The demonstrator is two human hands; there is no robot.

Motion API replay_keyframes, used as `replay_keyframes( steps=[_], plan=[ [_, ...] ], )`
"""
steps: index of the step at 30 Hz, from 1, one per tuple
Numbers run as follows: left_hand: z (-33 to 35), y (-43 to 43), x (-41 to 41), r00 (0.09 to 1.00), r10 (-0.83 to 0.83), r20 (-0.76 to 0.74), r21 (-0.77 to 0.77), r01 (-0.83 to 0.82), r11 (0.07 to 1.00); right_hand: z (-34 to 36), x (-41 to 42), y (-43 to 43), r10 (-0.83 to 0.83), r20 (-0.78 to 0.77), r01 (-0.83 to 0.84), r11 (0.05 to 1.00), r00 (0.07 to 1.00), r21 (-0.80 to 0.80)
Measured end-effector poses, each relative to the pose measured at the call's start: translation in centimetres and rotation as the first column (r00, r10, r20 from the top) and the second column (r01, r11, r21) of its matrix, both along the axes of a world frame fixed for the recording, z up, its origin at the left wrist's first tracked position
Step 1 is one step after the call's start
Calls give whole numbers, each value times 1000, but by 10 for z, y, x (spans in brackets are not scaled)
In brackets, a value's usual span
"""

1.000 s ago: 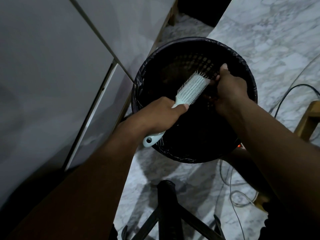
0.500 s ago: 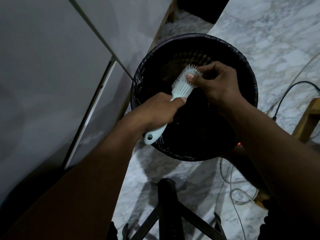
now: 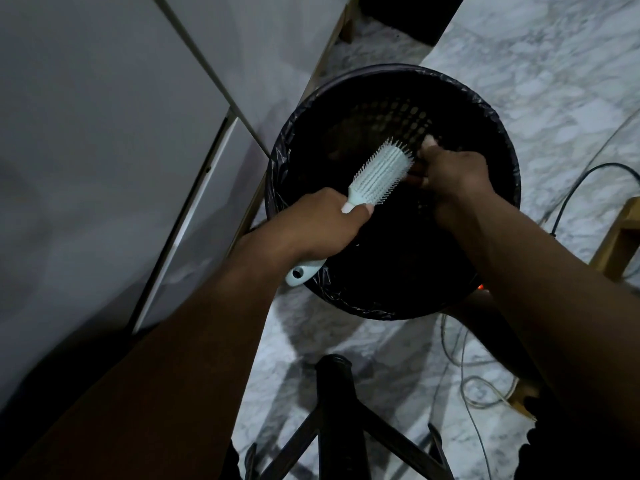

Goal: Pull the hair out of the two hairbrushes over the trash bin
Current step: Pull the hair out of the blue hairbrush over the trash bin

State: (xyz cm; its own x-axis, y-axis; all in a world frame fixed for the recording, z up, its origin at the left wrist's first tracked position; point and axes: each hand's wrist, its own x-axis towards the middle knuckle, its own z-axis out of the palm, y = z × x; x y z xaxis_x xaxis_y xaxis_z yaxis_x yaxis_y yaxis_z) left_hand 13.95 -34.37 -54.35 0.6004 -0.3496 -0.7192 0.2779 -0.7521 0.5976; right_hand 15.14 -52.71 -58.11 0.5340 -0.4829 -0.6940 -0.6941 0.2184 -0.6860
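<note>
A pale mint hairbrush (image 3: 379, 174) with white bristles hangs over a round black trash bin (image 3: 498, 140) lined with a dark bag. My left hand (image 3: 322, 226) grips its handle, whose end with a hole sticks out below my fist. My right hand (image 3: 450, 174) sits at the brush's far tip with its fingers curled and pinched together. Whether hair is between those fingers is too dark to tell. Only one brush is in view.
White cabinet doors (image 3: 121, 150) stand close on the left. The floor is grey-white marble (image 3: 519, 57). Cables (image 3: 485, 393) trail at the right beside a wooden furniture leg (image 3: 620, 237). A black stand with splayed legs (image 3: 339, 410) rises below the bin.
My right hand has come off the bristles and moved right to the brush's tip, fingers now pinched. The brush has tilted so that its full bristle face shows again.
</note>
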Motion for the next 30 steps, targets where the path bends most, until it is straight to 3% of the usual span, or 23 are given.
replay_keyframes(
  steps=[4,11,14,18,22,26,30],
  plan=[
    [-6,5,-3,994,-100,44,140,93,986,-2,-7,4,232,-147,-272,881,962,-388],
    [-18,13,-4,964,-212,158,321,153,935,-7,-12,15,456,-168,-486,805,874,-341],
    [-16,16,-6,958,-205,200,363,122,924,5,-15,12,510,-179,-536,742,841,-403],
    [1,16,-15,941,-161,298,341,52,938,26,-19,14,747,-318,-811,518,583,-271],
    [37,13,-23,926,-159,342,356,29,934,69,-29,16,812,-322,-872,432,487,-230],
    [87,14,-28,921,-122,371,355,-20,935,135,-31,4,869,-345,-928,283,356,-245],
    [154,16,-34,890,-99,445,372,-83,924,217,-28,-3,871,-337,-907,238,358,-348]
  ],
)
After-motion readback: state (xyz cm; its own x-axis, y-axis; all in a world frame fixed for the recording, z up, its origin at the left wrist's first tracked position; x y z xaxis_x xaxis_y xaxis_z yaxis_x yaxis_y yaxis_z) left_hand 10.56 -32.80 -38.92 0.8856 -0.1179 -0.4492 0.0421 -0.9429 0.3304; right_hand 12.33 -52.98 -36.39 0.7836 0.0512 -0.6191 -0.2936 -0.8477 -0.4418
